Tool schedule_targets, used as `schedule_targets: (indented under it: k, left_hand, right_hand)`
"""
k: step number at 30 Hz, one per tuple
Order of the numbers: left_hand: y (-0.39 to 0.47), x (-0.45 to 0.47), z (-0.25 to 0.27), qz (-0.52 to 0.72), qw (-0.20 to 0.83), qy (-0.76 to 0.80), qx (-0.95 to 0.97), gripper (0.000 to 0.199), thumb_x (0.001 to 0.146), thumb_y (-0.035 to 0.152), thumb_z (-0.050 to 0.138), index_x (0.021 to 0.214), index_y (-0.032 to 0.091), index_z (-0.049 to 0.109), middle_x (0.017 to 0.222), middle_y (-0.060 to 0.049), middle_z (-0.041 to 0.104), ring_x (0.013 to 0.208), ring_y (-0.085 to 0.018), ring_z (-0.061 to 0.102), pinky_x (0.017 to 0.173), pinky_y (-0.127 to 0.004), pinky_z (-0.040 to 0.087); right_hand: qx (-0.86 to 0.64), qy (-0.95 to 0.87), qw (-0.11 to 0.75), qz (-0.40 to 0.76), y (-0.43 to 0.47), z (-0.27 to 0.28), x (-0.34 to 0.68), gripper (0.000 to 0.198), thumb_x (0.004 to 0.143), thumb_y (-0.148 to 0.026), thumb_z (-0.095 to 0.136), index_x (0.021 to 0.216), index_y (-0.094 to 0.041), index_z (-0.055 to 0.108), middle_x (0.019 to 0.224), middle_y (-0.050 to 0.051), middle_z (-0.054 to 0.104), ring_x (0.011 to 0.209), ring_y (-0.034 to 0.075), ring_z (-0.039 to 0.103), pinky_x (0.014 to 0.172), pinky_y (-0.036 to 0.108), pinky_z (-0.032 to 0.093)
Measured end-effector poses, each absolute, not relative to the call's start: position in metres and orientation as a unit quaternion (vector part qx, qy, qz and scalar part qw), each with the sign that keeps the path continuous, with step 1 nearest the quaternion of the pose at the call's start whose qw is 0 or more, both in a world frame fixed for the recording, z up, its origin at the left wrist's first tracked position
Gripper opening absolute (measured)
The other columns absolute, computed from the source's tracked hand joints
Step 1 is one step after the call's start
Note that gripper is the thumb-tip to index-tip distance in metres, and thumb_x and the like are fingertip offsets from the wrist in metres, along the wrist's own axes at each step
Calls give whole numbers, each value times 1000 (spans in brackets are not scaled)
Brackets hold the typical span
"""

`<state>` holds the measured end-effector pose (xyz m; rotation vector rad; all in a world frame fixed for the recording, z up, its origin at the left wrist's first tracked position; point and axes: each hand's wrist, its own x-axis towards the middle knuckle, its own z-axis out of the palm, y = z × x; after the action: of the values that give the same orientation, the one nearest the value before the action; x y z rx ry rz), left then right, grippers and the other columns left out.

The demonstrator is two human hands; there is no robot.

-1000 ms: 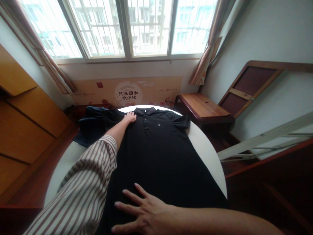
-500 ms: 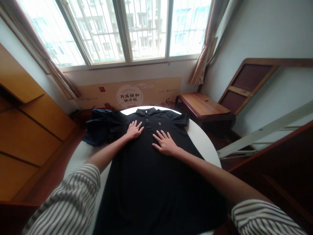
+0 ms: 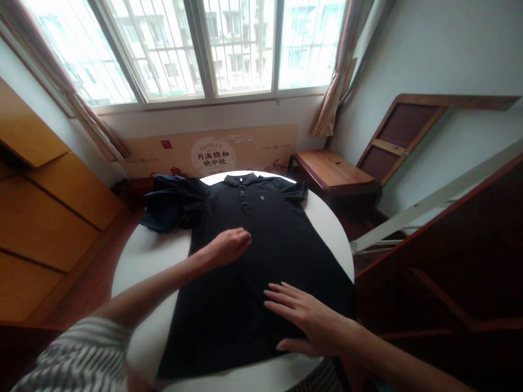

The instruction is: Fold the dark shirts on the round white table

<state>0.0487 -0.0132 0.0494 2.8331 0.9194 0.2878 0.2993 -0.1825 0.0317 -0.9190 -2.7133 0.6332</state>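
Note:
A black short-sleeved polo shirt (image 3: 261, 239) lies spread face up, its collar toward the window and its hem toward me. My left hand (image 3: 229, 246) is over the middle of the shirt with its fingers curled closed; no fabric is seen bunched in it. Above the lower right part of the shirt is my right hand (image 3: 304, 316), palm down, fingers stretched out and slightly apart. Whether either hand touches the cloth I cannot tell. The round white table (image 3: 141, 267) bears the shirt.
A dark blue bundled garment (image 3: 163, 204) lies at the table's left edge, by the shirt's sleeve. Beyond stand a low wooden stool-like table (image 3: 333, 169) and a printed banner (image 3: 261, 144) under the window. Wooden cabinets (image 3: 61, 218) are at left, a dark wooden panel (image 3: 457, 272) at right.
Both hands have left the shirt's chest and come back toward me. My left hand has gone from spread flat to closed; my right stays stretched out. The hem now shows.

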Motion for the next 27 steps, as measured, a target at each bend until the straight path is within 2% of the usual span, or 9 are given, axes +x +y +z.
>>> schedule_targets:
  k: [2,3,5,7,9,11,16,19,27]
  left_hand:
    - [-87,28,53,74,120,241,960,27,100,35,44,99,18,64,92,-7,65,84,-17,63,81,-29,52]
    - [-120,17,52,63,141,222,963,27,97,41,51,104,18,63,94,-7,65,85,-18,62,81,-30,54]
    - [-173,-6,47,59,139,208,966,45,87,47,65,120,17,59,107,-10,65,94,-23,63,84,-36,56]
    - [-202,-24,39,69,99,232,965,46,88,31,65,131,17,55,118,-12,64,103,-25,61,90,-38,56]
    - [-213,-36,31,80,72,262,959,45,90,10,55,134,17,54,121,-11,63,108,-23,60,94,-36,55]
    - [-213,-42,26,93,71,284,952,49,87,-1,48,132,16,55,119,-11,64,107,-21,61,93,-32,56]
    - [-204,-51,24,113,124,293,941,51,87,-4,43,129,19,58,107,-9,65,95,-17,63,84,-25,57]
    - [-198,-60,18,114,174,282,936,47,91,1,44,130,24,58,103,-7,64,89,-14,62,79,-21,55]
    - [-196,-72,7,159,243,300,909,34,100,21,45,130,30,59,93,-3,59,74,-10,60,65,-16,51]
  right_hand:
    - [-301,-929,118,182,-206,30,308,57,91,-43,61,137,-10,55,142,18,54,138,30,44,112,48,39]
    - [-298,-933,127,159,-216,28,311,50,93,-39,60,133,-10,59,139,18,57,135,30,47,110,46,42]
    - [-298,-937,152,104,-230,20,316,38,96,-28,56,128,-9,62,133,16,62,131,28,52,107,43,46]
    - [-291,-939,177,47,-236,11,317,31,97,-16,49,124,-8,63,128,15,65,126,26,56,104,40,48]
    - [-277,-942,188,7,-235,5,315,31,96,-8,46,121,-7,64,124,15,68,120,25,59,99,39,51]
    - [-279,-944,178,-3,-231,3,311,31,95,-8,47,122,-8,62,120,16,68,115,24,61,93,39,52]
    - [-308,-940,146,10,-220,12,299,23,95,-15,52,116,-13,63,100,12,67,95,21,61,81,34,51]
    - [-321,-935,147,25,-217,16,298,18,98,-23,53,109,-16,64,96,9,65,91,19,58,78,33,48]
    - [-330,-931,150,32,-225,16,305,26,101,-29,47,119,-17,61,106,11,64,100,22,55,88,36,45]
